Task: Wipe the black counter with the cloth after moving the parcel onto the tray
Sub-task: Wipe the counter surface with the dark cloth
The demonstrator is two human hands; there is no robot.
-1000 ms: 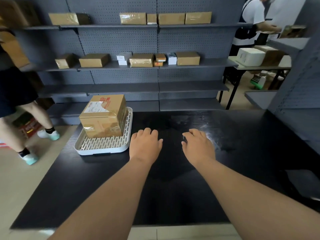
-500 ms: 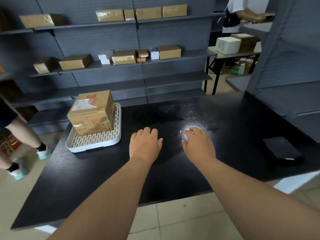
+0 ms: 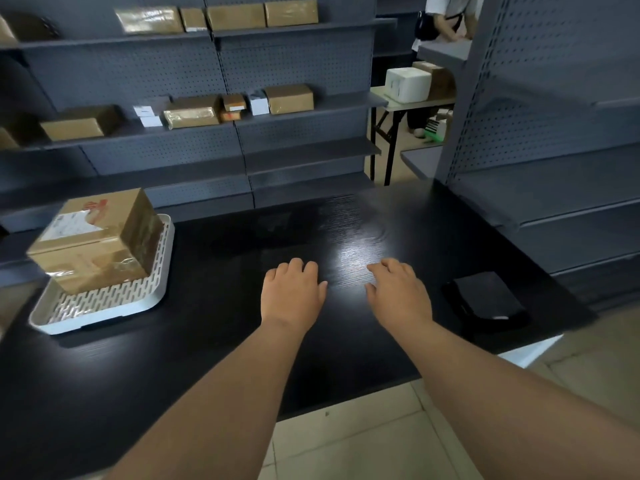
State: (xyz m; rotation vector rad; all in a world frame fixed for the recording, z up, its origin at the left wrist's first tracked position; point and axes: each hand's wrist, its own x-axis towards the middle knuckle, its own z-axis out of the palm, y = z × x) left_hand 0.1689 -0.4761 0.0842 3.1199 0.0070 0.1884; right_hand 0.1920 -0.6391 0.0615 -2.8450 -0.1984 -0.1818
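A taped brown cardboard parcel (image 3: 100,239) with a white label sits on the white slotted tray (image 3: 104,308) at the left end of the black counter (image 3: 214,341). A folded black cloth (image 3: 486,299) lies on the counter near its right edge. My left hand (image 3: 292,294) and my right hand (image 3: 398,292) hover palm down over the middle of the counter, fingers relaxed, holding nothing. The cloth is just to the right of my right hand, a small gap apart.
Grey pegboard shelves (image 3: 207,133) with several cardboard boxes stand behind the counter. Another grey shelf unit (image 3: 554,168) flanks the right side. A folding table (image 3: 412,102) with boxes and a person (image 3: 446,15) are at the back right. Tiled floor lies below the front edge.
The view has swung right, bringing the black cloth into sight and pushing the tray and parcel leftward. Both hands stay over the counter's middle; the right fingers have spread a little.
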